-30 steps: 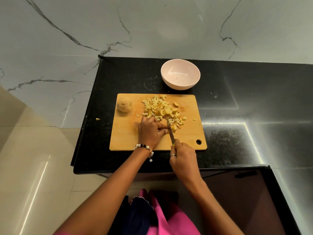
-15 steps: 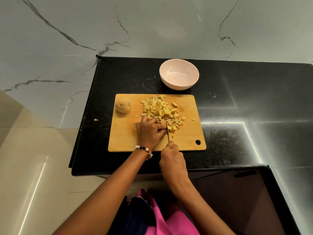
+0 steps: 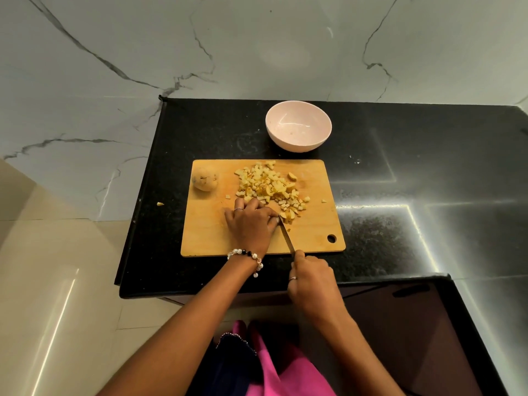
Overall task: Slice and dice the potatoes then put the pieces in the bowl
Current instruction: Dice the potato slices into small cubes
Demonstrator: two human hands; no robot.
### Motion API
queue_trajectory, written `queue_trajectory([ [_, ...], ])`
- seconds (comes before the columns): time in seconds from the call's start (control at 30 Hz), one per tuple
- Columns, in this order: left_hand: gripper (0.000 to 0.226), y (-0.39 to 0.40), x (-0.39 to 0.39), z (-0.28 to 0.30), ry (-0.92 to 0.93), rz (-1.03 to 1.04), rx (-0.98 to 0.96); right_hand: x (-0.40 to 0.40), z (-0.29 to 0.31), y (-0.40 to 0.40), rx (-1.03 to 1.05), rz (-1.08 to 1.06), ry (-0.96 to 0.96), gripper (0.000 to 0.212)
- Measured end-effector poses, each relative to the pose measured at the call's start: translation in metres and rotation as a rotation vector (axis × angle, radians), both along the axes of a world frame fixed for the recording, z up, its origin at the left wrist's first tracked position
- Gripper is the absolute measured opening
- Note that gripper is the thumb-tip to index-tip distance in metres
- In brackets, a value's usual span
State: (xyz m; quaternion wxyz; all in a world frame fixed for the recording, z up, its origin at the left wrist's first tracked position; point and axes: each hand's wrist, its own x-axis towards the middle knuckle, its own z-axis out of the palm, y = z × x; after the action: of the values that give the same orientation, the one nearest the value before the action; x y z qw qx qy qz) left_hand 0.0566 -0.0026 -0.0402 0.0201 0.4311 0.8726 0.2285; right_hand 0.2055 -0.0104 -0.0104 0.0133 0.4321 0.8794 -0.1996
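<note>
A wooden cutting board (image 3: 205,238) lies on the black counter. A pile of diced potato pieces (image 3: 268,187) covers its far middle, and a whole potato (image 3: 205,179) sits at its far left corner. My left hand (image 3: 251,221) has its fingers curled over a potato piece at the near edge of the pile; the piece itself is mostly hidden. My right hand (image 3: 310,278) grips the handle of a knife (image 3: 286,234), whose blade runs along my left fingertips. A pale pink bowl (image 3: 298,130) stands beyond the board and holds nothing.
One stray potato bit (image 3: 160,204) lies on the black counter (image 3: 400,167) left of the board. The counter's left edge drops to a cream tiled floor (image 3: 57,281). A marble wall (image 3: 257,47) rises behind. A dark cabinet front (image 3: 414,324) is at lower right.
My right hand pulled the knife back toward me, after pushing it in half a second ago. My left hand stayed on the piece by the pile.
</note>
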Motion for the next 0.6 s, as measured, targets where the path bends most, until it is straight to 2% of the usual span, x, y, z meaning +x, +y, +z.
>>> queue_trajectory([
  [0.1,0.014,-0.002,-0.002,-0.003,-0.034,0.044,0.095,0.009,0.011,0.014,0.071,0.013,0.07,0.031],
  [0.17,0.016,-0.006,-0.009,-0.003,-0.131,0.029,0.227,0.015,0.016,0.023,0.126,0.018,0.089,0.033],
  [0.33,0.017,-0.024,-0.029,0.011,-0.256,0.07,0.455,0.027,0.011,0.038,0.123,0.121,0.057,0.041],
  [0.47,0.02,-0.036,-0.044,0.016,-0.285,0.163,0.468,0.018,-0.01,0.045,0.224,0.276,0.041,0.043],
  [0.6,0.022,-0.046,-0.05,0.01,-0.323,0.214,0.425,0.004,-0.021,0.047,0.351,0.238,0.098,0.047],
])
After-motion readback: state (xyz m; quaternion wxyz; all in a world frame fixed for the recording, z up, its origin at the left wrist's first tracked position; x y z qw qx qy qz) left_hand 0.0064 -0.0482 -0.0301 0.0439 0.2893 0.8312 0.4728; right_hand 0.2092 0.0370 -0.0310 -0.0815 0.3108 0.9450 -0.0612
